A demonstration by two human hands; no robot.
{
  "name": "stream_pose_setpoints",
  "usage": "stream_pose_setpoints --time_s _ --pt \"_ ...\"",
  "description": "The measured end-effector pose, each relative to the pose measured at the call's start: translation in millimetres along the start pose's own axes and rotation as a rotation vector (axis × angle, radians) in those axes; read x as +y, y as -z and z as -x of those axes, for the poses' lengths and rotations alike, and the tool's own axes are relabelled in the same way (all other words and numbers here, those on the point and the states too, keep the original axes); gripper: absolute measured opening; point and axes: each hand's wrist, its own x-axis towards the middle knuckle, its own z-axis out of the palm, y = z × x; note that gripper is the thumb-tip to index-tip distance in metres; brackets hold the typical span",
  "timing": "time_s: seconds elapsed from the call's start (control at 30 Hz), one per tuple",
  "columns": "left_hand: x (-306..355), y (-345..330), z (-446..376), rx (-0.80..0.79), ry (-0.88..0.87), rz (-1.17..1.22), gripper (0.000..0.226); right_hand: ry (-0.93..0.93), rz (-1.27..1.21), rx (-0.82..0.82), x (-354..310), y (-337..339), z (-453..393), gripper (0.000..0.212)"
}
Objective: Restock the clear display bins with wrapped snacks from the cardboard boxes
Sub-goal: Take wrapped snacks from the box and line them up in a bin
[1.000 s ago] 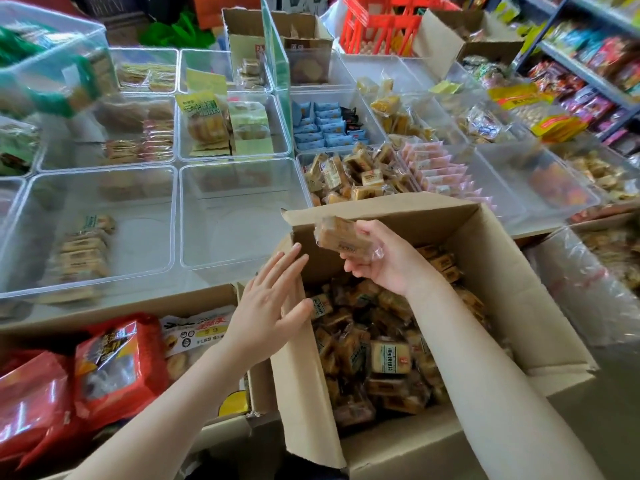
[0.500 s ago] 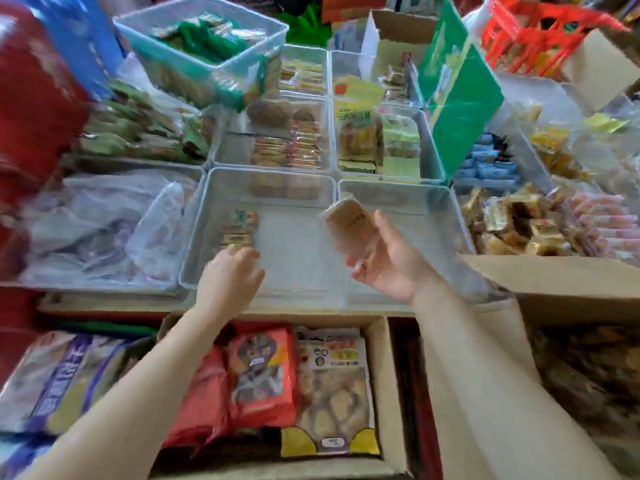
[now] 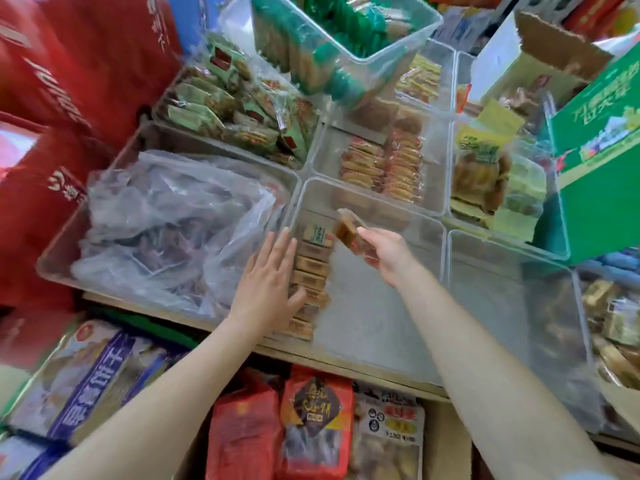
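Wrapped snack [image 3: 349, 233] pinched in my right hand [image 3: 389, 252], over the clear bin [image 3: 377, 327]. Left hand [image 3: 268, 284], fingers flat, steadies the row of snacks [image 3: 310, 282] so the newcomer slots in.

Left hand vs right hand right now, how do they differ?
The left hand lies flat with straight fingers against the row of wrapped snacks in the clear bin; the right hand is curled, pinching one brown wrapped snack. The left hand carries nothing; the right hand holds its snack tilted above the bin floor. Both are bare and over the same bin.
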Motion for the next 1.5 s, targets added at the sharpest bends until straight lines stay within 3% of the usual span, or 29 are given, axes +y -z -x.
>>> stream_pose_setpoints --time_s 0.1,0.2,0.3,0.47,0.67,0.77,0.93,1.1,1.27,1.5 --pt "-1 0 -2 -0.014 0.000 0.003 0.088 0.078 0.236 -0.070 4 -20 -35 0.025" --pt "-2 -2 -4 -0.010 0.000 0.011 0.088 0.134 0.478 -0.154 11 -36 -58 0.031" --pt "-4 -5 -4 -0.002 0.002 0.009 0.087 0.122 0.493 -0.082 13 -44 -75 0.039" --pt "-5 -7 -4 0.006 0.009 -0.002 0.088 -0.150 0.323 -0.135 14 -38 -93 0.081" --pt "-4 -5 -4 0.000 0.013 -0.008 0.088 -0.138 0.420 -0.210 15 -33 -96 0.098" --pt "-3 -5 -5 0.000 0.017 -0.016 0.088 -0.065 0.574 -0.264 15 -30 -95 0.094" --pt "-2 -3 -4 -0.019 0.023 -0.045 0.089 0.063 0.758 -0.255 4 -34 -90 0.069" --pt "-2 -4 -4 -0.014 0.015 -0.054 0.088 0.094 0.638 -0.177 18 -32 -89 0.040" --pt "-3 -6 -5 0.000 0.017 -0.067 0.089 0.407 0.862 -0.139 38 -45 -81 0.046" --pt "-3 -9 -5 0.014 0.015 -0.072 0.089 0.381 0.779 0.057 64 -80 -73 0.048"
